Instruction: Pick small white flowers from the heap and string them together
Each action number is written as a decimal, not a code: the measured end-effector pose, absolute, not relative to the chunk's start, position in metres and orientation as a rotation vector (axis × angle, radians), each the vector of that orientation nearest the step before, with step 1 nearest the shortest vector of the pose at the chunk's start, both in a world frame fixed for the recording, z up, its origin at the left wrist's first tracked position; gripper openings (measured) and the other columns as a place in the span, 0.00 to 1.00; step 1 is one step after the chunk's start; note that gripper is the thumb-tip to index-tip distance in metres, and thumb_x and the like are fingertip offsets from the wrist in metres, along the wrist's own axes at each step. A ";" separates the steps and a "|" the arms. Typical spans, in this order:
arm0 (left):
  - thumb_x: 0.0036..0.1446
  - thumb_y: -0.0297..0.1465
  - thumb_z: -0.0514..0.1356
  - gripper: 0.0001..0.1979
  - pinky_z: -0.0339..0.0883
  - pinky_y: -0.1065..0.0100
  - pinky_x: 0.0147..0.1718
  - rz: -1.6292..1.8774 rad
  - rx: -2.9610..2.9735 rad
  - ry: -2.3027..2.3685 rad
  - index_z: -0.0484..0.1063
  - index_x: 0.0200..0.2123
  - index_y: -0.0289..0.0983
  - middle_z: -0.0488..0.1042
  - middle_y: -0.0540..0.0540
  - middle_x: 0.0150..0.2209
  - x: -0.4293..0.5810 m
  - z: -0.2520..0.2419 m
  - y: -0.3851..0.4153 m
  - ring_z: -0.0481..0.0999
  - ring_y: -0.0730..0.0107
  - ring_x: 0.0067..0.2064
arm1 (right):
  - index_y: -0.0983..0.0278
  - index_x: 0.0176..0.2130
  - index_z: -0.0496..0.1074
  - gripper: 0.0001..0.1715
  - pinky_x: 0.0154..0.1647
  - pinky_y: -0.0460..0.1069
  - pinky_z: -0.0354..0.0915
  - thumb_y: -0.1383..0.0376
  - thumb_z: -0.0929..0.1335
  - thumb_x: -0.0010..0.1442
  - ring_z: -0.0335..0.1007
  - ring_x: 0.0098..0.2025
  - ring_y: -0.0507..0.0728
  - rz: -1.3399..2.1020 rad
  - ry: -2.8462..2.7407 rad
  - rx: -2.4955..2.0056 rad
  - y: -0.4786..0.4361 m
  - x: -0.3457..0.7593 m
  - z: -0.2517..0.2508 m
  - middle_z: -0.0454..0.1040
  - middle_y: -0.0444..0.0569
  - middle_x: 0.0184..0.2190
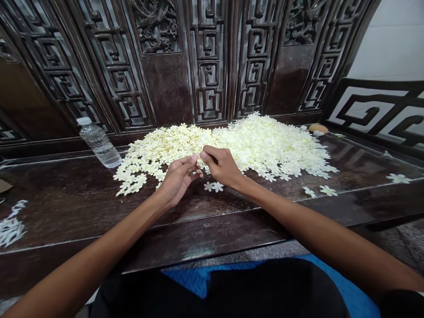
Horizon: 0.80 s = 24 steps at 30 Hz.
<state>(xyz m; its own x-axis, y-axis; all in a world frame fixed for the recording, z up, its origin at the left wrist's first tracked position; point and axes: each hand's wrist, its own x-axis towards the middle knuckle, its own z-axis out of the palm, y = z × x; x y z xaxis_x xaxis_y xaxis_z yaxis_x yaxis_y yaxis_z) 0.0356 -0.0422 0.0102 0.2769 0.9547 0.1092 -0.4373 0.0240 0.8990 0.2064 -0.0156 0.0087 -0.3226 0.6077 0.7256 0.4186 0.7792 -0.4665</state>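
Note:
My left hand (182, 176) and my right hand (222, 165) meet at the fingertips in front of a wide heap of flowers. Both are closed in a pinch around a small pale flower (199, 161), mostly hidden by the fingers. On the left, the heap holds creamy yellow flowers (159, 143); the right part is a taller mound of whiter, greenish flowers (274, 141). Just below my hands, two loose white flowers (217, 187) lie flat on the dark wooden bench (205, 229).
A clear plastic bottle (99, 143) with a white cap leans at the left of the heap. White strips (11, 229) lie at the far left. More single flowers (327, 190) and an orange-tan object (318, 128) are on the right. A carved wooden backrest (168, 88) rises behind.

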 end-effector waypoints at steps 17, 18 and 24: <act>0.55 0.37 0.74 0.15 0.74 0.67 0.36 1.174 1.007 0.624 0.78 0.38 0.32 0.70 0.48 0.33 0.035 0.013 -0.044 0.70 0.74 0.34 | 0.61 0.28 0.56 0.26 0.31 0.49 0.49 0.51 0.60 0.75 0.52 0.25 0.51 0.276 -2.018 -0.772 -0.013 0.213 0.015 0.56 0.40 0.22; 0.55 0.38 0.74 0.16 0.74 0.68 0.36 1.178 1.025 0.614 0.78 0.39 0.32 0.70 0.48 0.33 0.035 0.012 -0.044 0.70 0.75 0.34 | 0.61 0.28 0.57 0.26 0.31 0.49 0.49 0.51 0.60 0.75 0.52 0.25 0.51 0.270 -2.004 -0.784 -0.013 0.212 0.015 0.56 0.40 0.22; 0.54 0.39 0.75 0.16 0.73 0.70 0.36 1.207 1.131 0.612 0.81 0.38 0.32 0.71 0.48 0.31 0.036 0.009 -0.043 0.69 0.76 0.32 | 0.61 0.29 0.57 0.24 0.31 0.49 0.48 0.52 0.59 0.75 0.52 0.24 0.50 0.227 -1.996 -0.788 -0.014 0.209 0.013 0.57 0.40 0.22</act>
